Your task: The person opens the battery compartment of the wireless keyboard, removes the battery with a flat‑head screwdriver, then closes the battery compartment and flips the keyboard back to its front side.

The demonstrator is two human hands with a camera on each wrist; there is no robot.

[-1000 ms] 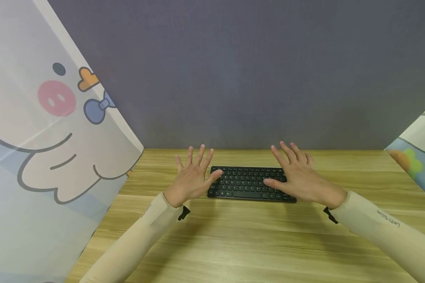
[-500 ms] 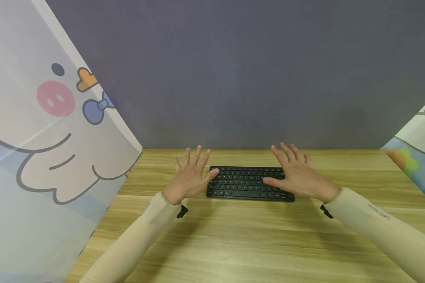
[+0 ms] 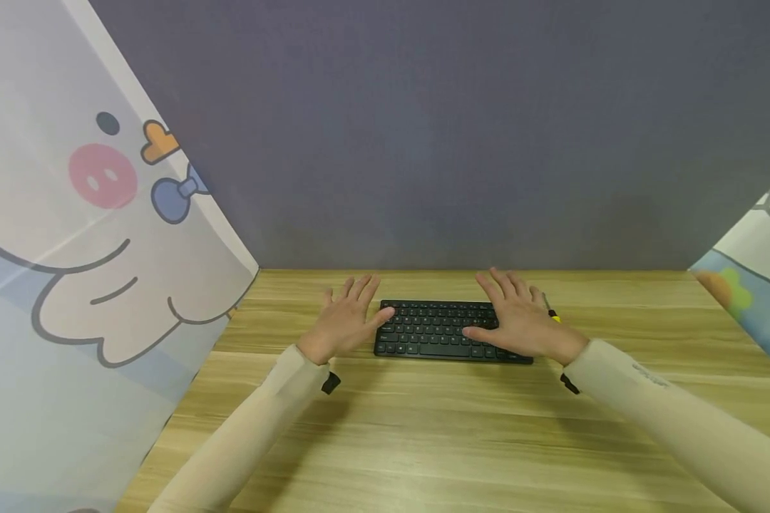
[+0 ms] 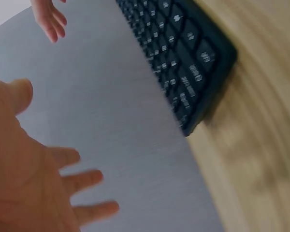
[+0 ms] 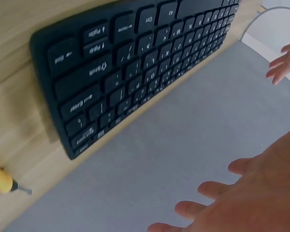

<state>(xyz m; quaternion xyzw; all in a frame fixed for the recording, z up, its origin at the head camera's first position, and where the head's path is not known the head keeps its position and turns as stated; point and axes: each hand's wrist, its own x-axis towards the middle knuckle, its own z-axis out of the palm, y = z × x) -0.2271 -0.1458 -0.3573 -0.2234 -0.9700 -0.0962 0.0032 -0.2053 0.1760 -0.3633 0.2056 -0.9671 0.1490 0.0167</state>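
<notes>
The left hand (image 3: 346, 320) is spread wide, fingers apart and pointing away from the person, thumb held out to the side, with nothing in its grasp. The right hand (image 3: 520, 320) is likewise spread and holds nothing, its thumb turned inward toward the left one.

The keyboard (image 3: 430, 331) lies between the two hands and partly beneath them. In the head view the left thumb crosses its left end, while the right thumb and palm cover keys at its right end. Both wrist views show a gap between each hand and the keys. The space bar side faces the person; at the right end, Enter and Shift can be read in the right wrist view.

Beyond the right hand, just past its outer edge, lies a screwdriver (image 5: 0, 179) with a yellow handle; in the head view the hand and wrist hide part of it.

Pale sleeves (image 3: 250, 420) reach the wrists, each with a black strap (image 3: 331, 383) showing. Everything lies on a wooden table (image 3: 398, 427). A grey panel (image 3: 423, 142) stands behind it, with a cartoon-printed sheet (image 3: 103, 306) on the left.
</notes>
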